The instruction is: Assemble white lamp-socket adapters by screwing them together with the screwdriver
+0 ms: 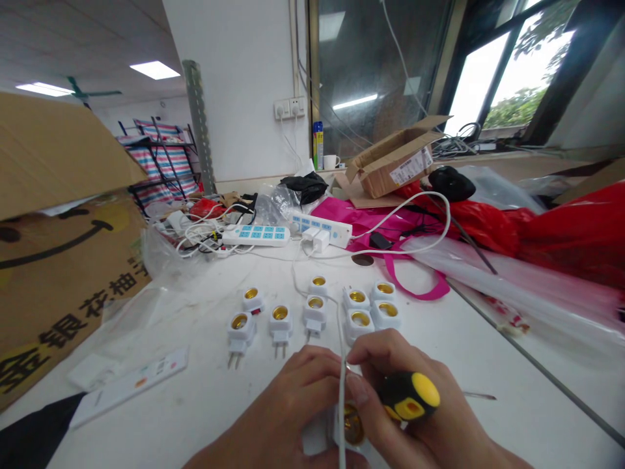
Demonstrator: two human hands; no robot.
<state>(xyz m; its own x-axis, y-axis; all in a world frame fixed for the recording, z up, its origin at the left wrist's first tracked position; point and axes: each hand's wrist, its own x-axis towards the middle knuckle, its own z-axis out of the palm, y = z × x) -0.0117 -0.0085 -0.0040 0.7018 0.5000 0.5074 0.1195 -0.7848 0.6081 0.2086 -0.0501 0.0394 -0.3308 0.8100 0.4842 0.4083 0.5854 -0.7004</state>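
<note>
My right hand (415,384) is closed around a screwdriver (409,396) with a black and yellow handle. Its tip is hidden behind my fingers. Closed on a white plug-in lamp socket (354,426) with a brass-coloured inside, my left hand (305,397) meets the right one close to the camera. A thin white cord (341,391) runs down in front of both hands. Beyond them stand more sockets of the same kind: a socket (241,331) with its prongs towards me, a second one (280,322), and several grouped to the right around another socket (360,322).
White power strips (256,235) and tangled cables lie at the back, beside a pink bag (332,212). A large carton (73,273) stands left, near a white flat box (129,387). Red plastic (561,225) and clear wrap fill the right. A thin metal rod (479,395) lies right.
</note>
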